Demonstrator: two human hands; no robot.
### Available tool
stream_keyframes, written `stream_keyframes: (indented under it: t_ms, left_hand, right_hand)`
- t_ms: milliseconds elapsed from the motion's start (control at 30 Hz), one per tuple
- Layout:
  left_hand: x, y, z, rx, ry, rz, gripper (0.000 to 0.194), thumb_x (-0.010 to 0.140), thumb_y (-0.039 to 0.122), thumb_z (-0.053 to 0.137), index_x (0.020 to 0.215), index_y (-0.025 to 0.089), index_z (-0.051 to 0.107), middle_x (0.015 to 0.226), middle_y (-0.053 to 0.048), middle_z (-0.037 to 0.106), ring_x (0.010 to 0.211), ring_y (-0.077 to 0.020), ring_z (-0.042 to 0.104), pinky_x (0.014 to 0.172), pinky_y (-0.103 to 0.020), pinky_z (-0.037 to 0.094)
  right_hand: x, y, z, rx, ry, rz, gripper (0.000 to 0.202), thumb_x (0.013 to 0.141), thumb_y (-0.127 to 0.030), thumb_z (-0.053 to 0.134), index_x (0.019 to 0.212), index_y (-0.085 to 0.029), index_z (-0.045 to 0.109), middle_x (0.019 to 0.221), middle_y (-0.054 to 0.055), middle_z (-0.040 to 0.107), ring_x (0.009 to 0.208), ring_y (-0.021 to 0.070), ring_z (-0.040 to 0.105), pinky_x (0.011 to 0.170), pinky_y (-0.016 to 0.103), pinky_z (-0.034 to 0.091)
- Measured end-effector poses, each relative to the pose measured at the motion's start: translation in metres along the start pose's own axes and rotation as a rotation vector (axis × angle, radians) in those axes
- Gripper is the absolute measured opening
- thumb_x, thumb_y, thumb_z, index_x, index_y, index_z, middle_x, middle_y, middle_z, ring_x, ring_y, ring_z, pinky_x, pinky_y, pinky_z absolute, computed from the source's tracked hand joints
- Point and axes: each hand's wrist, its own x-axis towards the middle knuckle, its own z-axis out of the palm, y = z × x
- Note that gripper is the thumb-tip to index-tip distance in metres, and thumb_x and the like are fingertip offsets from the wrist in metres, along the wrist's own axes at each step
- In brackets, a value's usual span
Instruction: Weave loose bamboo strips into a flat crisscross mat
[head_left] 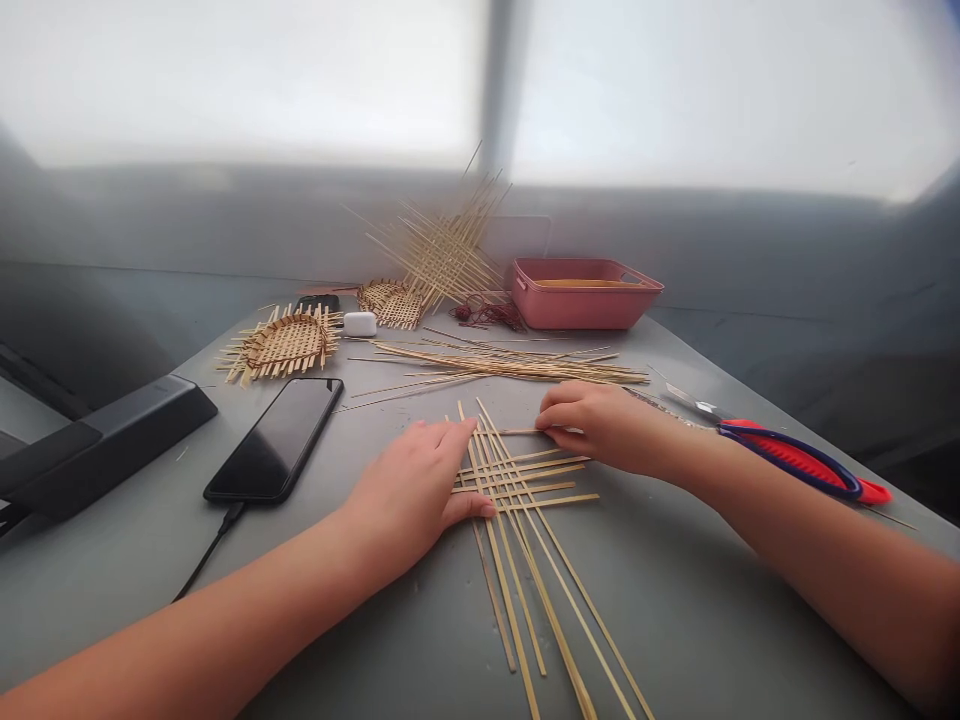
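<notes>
A partly woven lattice of flat tan strips [517, 490] lies on the grey table, its long strips fanning toward me and shorter ones crossing them. My left hand [420, 480] rests on the left side of the lattice, fingers and thumb spread, pressing on the crossings. At the far edge of the weave, my right hand [585, 425] pinches the right end of a thin crosswise strip [517, 432] between thumb and fingers. That strip's left part runs toward the fingertips of my left hand.
Loose strips [510, 365] lie beyond the weave. Further back are a pink bin [585, 300], woven pieces [289, 340] and a white case [360, 324]. A cabled phone [277, 440] and black device [112, 440] are left; red-and-blue scissors [795, 458] lie right on the grey table [675, 600].
</notes>
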Motion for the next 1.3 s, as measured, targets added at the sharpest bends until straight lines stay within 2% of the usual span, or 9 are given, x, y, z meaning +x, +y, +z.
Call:
stream_keyframes:
  t_ms: [167,500,567,667,767,933,1133,1300]
  left_hand:
    - [0.001,-0.002,0.0,-0.069,-0.006,-0.007,0.079,0.08,0.049,0.066,0.143,0.011,0.036,0.136,-0.014,0.054,0.126,-0.0283,0.048,0.104,-0.038,0.04]
    - [0.002,0.0,0.004,-0.081,0.015,-0.003,0.081,0.079,0.048,0.067,0.143,0.011,0.034,0.142,-0.015,0.048,0.13,-0.0267,0.044,0.107,-0.037,0.037]
    - [-0.001,0.003,0.004,-0.024,0.046,-0.018,0.074,0.08,0.051,0.065,0.138,0.011,0.041,0.139,-0.016,0.05,0.126,-0.0289,0.046,0.104,-0.039,0.039]
    - [-0.006,0.008,0.001,0.103,0.059,-0.03,0.047,0.088,0.05,0.053,0.114,0.011,0.06,0.118,-0.014,0.06,0.11,-0.0308,0.054,0.094,-0.044,0.045]
    - [-0.01,0.01,-0.003,0.186,0.033,0.067,0.036,0.096,0.04,0.041,0.099,0.013,0.065,0.102,-0.011,0.064,0.099,-0.0288,0.057,0.089,-0.044,0.047]
    - [-0.011,0.01,-0.002,0.189,0.03,0.122,0.031,0.093,0.039,0.049,0.102,0.014,0.067,0.109,-0.011,0.064,0.103,-0.0284,0.056,0.091,-0.042,0.047]
    - [-0.008,0.011,0.0,0.21,0.014,0.145,0.027,0.092,0.035,0.053,0.102,0.015,0.066,0.113,-0.011,0.064,0.108,-0.0284,0.056,0.094,-0.042,0.047]
    - [-0.008,0.011,0.003,0.184,0.068,0.098,0.038,0.089,0.037,0.057,0.118,0.012,0.059,0.125,-0.014,0.059,0.116,-0.0305,0.053,0.099,-0.044,0.045]
  right_hand:
    - [0.003,0.0,0.003,0.012,0.035,-0.021,0.025,0.087,-0.014,0.049,0.09,-0.018,0.073,0.092,0.008,0.069,0.081,0.0195,0.063,0.071,0.029,0.048]
    - [0.007,-0.001,0.007,0.038,0.058,-0.027,0.026,0.087,-0.014,0.047,0.092,-0.018,0.073,0.094,0.009,0.068,0.083,0.0197,0.063,0.074,0.03,0.049]
    - [0.005,0.0,0.006,0.058,0.051,-0.012,0.025,0.086,-0.015,0.048,0.091,-0.018,0.072,0.093,0.008,0.069,0.081,0.0189,0.063,0.073,0.029,0.049]
    - [-0.001,0.001,0.003,0.09,0.039,0.019,0.024,0.085,-0.015,0.049,0.09,-0.019,0.072,0.092,0.007,0.069,0.078,0.0182,0.064,0.072,0.028,0.049]
    - [-0.006,0.0,0.002,0.096,0.026,0.053,0.023,0.084,-0.014,0.05,0.09,-0.018,0.072,0.091,0.007,0.069,0.077,0.0181,0.064,0.071,0.028,0.049]
    - [-0.01,-0.003,0.002,0.041,0.008,0.042,0.024,0.085,-0.012,0.049,0.091,-0.018,0.072,0.091,0.007,0.068,0.077,0.0186,0.063,0.07,0.029,0.049]
    - [-0.008,-0.001,0.009,0.003,0.064,-0.023,0.029,0.089,-0.012,0.043,0.093,-0.017,0.071,0.094,0.009,0.067,0.081,0.0193,0.062,0.073,0.03,0.05]
    - [-0.005,0.001,0.012,0.027,0.079,-0.019,0.03,0.088,-0.012,0.043,0.098,-0.016,0.071,0.096,0.011,0.067,0.083,0.0203,0.062,0.075,0.032,0.051]
